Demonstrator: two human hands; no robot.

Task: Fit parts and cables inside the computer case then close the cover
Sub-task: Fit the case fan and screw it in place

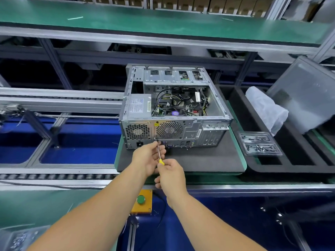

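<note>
Your right hand (pixel 170 175) grips the yellow-handled screwdriver (pixel 159 154) while your left hand (pixel 148 156) pinches its shaft, tip at the rear panel of the open computer case (pixel 172 109) at 12 o'clock on the tabletop (pixel 208 160), whose power-supply label (pixel 138 105) is too blurred to read.

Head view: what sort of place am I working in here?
Most likely a computer assembly line in a factory. An open computer case sits on a pallet beside roller conveyors, with a tray of screws nearby and boxes shelved above.
</note>
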